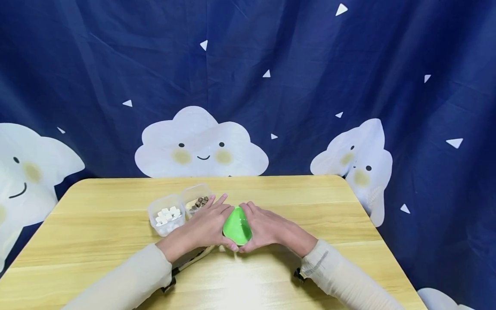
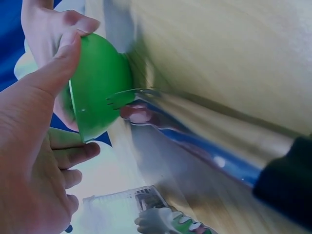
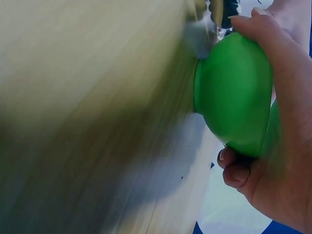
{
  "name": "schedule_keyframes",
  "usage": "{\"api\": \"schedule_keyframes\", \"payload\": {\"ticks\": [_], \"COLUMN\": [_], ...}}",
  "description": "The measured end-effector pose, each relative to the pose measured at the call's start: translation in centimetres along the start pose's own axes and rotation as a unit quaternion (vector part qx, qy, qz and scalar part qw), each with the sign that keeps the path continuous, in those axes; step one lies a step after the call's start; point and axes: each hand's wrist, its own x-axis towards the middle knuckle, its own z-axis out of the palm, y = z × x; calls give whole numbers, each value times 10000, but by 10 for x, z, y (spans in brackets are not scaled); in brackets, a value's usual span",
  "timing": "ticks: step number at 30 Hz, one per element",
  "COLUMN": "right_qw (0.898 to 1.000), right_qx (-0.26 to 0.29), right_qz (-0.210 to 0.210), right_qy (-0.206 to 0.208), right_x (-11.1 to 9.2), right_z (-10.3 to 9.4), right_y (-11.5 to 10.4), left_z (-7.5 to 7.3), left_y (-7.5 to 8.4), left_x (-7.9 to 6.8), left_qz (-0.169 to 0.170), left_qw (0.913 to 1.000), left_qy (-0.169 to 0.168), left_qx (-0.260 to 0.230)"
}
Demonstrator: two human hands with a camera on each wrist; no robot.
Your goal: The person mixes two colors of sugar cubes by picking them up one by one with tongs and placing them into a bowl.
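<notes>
Both hands hold a small green bowl [image 1: 237,227] between them, and its inside shows from above. My left hand [image 1: 207,226] grips the left side with its thumb at the near rim, some fingers spread past the far side. From the right, my right hand [image 1: 267,226] grips the rim, thumb in front and fingers behind. In the right wrist view the foot of the bowl [image 3: 236,95] is right at the tabletop. Metal tongs [image 2: 195,136] with serrated tips and a black handle lie beneath the left forearm, tips close to the bowl.
Left of the bowl stands a clear plastic container [image 1: 153,215] with white cubes. Beside it, another clear container [image 1: 197,189] with brown cubes is partly hidden by the left hand. The wooden table [image 1: 310,193] ends at a blue curtain [image 1: 290,99].
</notes>
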Motion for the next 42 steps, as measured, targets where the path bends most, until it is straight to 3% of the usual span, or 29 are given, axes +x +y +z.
{"api": "schedule_keyframes", "payload": {"ticks": [6,11,15,20,26,30,38,42], "right_qw": [9981,9881,9822,9851,9956,9972,9954,9938], "right_qx": [-610,-1492,-1780,-1600,-902,-743,-939,-1093], "right_qz": [-54,-131,-171,-140,51,106,164,135], "right_qy": [63,357,575,621,265,75,97,156], "right_x": [2,0,-1,-2,-5,-6,-3,-1], "right_z": [1,2,3,3,-1,-4,0,4], "right_y": [-4,-5,-5,-5,-6,-6,-5,-5], "left_z": [-3,-2,-2,-2,0,-1,-3,-5], "left_y": [2,3,4,5,5,5,6,5], "left_x": [-5,-9,-9,-8,-4,-1,1,-3], "left_qz": [-12,33,-18,-106,-230,-329,-403,-316], "left_qw": [9998,9992,9992,9996,9997,9994,9989,9994], "left_qy": [16,57,89,80,82,34,-38,-99], "left_qx": [216,386,400,253,72,-97,-246,-96]}}
